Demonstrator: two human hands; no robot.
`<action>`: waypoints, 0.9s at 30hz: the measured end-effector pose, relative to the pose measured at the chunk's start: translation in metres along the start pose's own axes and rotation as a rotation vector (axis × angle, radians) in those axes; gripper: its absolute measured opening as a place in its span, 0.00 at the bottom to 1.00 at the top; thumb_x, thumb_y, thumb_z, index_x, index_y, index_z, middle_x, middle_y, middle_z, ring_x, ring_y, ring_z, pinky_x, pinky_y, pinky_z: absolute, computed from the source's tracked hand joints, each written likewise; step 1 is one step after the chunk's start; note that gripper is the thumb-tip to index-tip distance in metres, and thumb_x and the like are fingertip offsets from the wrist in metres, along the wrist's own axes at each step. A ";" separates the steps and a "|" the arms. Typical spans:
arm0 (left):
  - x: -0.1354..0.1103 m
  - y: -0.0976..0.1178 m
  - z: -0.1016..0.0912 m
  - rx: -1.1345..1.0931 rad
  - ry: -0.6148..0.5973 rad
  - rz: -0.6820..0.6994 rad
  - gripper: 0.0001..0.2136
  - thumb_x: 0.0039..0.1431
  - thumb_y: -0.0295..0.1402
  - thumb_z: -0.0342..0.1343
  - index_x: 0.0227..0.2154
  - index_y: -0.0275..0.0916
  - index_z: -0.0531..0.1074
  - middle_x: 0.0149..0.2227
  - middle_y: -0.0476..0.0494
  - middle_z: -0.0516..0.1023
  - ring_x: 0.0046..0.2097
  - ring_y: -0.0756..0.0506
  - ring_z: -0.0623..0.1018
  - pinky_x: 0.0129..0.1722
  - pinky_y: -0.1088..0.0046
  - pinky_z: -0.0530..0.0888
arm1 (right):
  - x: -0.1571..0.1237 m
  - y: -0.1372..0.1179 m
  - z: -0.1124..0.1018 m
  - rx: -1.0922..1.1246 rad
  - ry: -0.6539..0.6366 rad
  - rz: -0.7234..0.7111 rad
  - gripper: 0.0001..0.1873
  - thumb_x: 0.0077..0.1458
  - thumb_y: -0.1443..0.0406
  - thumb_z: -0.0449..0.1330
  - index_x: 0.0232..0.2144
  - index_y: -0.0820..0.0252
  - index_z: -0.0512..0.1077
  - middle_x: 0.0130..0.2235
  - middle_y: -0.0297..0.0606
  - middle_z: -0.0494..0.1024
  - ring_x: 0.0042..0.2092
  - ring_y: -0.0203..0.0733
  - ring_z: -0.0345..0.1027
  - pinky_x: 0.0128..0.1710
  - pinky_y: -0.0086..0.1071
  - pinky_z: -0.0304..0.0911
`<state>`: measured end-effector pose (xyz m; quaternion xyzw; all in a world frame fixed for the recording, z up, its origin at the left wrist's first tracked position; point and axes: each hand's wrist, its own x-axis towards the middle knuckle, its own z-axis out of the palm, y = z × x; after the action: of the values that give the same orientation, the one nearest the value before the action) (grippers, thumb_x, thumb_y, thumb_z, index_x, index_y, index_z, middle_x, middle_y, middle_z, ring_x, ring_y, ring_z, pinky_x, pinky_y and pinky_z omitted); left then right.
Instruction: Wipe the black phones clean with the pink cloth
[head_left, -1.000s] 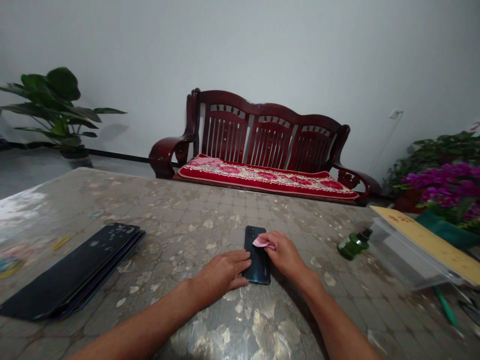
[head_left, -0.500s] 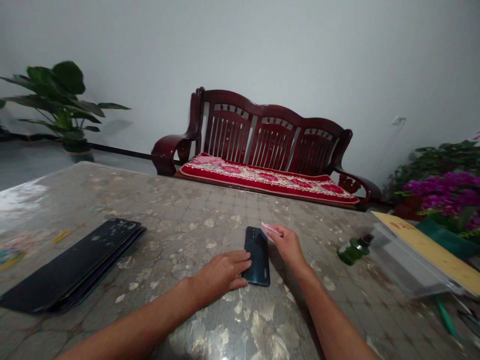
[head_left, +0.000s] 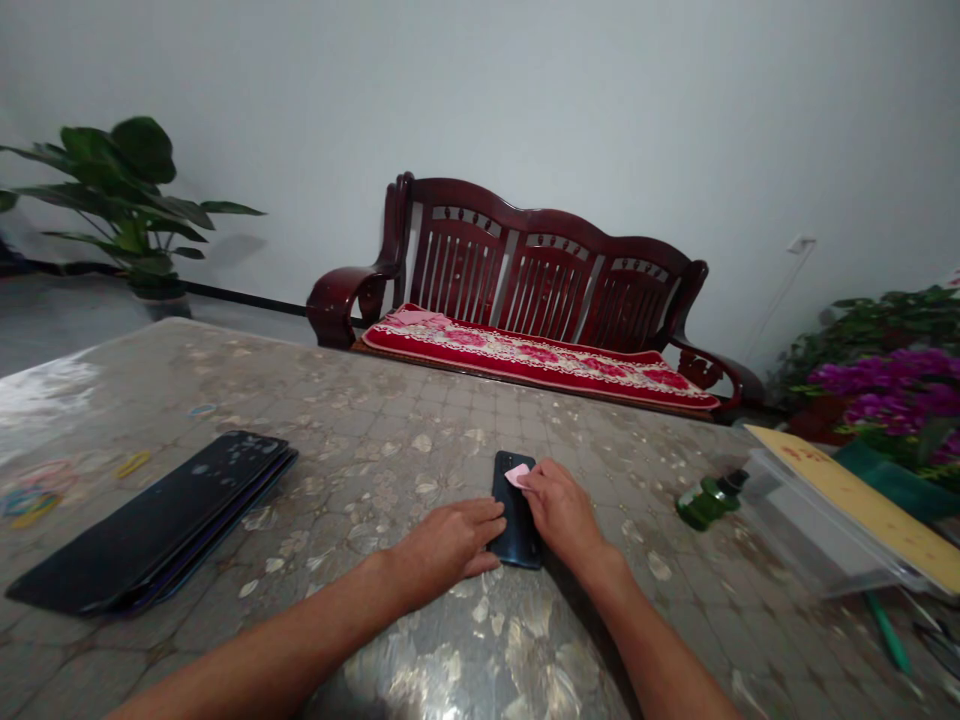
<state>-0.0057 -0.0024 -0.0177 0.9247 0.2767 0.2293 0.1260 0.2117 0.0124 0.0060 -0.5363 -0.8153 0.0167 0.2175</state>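
A dark phone (head_left: 510, 505) lies flat on the patterned table (head_left: 360, 440), its back up. My left hand (head_left: 450, 540) rests on the table with its fingers stretched onto the phone's left edge, pinning it down. My right hand (head_left: 559, 510) pinches a small pink cloth (head_left: 517, 474) and presses it on the phone's upper part.
A flat black folder-like case (head_left: 161, 520) lies at the left, with coloured rubber bands (head_left: 34, 490) beyond it. A small green bottle (head_left: 705, 497) lies to the right, beside a clear plastic box (head_left: 825, 520) with a yellow sheet. A wooden bench (head_left: 525, 300) and plants stand behind.
My right hand lifted the pink cloth off the phone to its upper right, then brought it back down onto the phone's top. The left hand stayed on the phone's edge.
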 end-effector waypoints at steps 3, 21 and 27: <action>0.001 0.002 -0.003 0.012 -0.013 0.004 0.10 0.63 0.34 0.59 0.46 0.40 0.74 0.49 0.40 0.78 0.51 0.41 0.78 0.53 0.66 0.74 | -0.006 -0.005 -0.003 0.017 -0.056 -0.059 0.12 0.61 0.73 0.55 0.34 0.57 0.78 0.36 0.38 0.72 0.40 0.41 0.67 0.39 0.30 0.61; -0.004 0.004 0.002 0.106 0.037 0.077 0.06 0.63 0.33 0.60 0.40 0.38 0.77 0.46 0.41 0.82 0.48 0.42 0.80 0.52 0.66 0.75 | -0.013 -0.008 -0.009 0.124 -0.110 -0.068 0.15 0.58 0.75 0.55 0.37 0.56 0.79 0.33 0.35 0.72 0.36 0.38 0.68 0.37 0.27 0.60; -0.003 0.005 0.000 0.128 0.007 0.075 0.06 0.62 0.33 0.62 0.40 0.38 0.77 0.46 0.41 0.82 0.47 0.41 0.81 0.51 0.66 0.75 | -0.002 -0.006 -0.001 0.061 -0.026 0.061 0.16 0.63 0.72 0.54 0.45 0.54 0.79 0.37 0.38 0.74 0.40 0.39 0.70 0.41 0.28 0.63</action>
<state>-0.0054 -0.0082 -0.0167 0.9398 0.2562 0.2188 0.0570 0.2080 0.0077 0.0079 -0.5536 -0.8005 0.0550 0.2228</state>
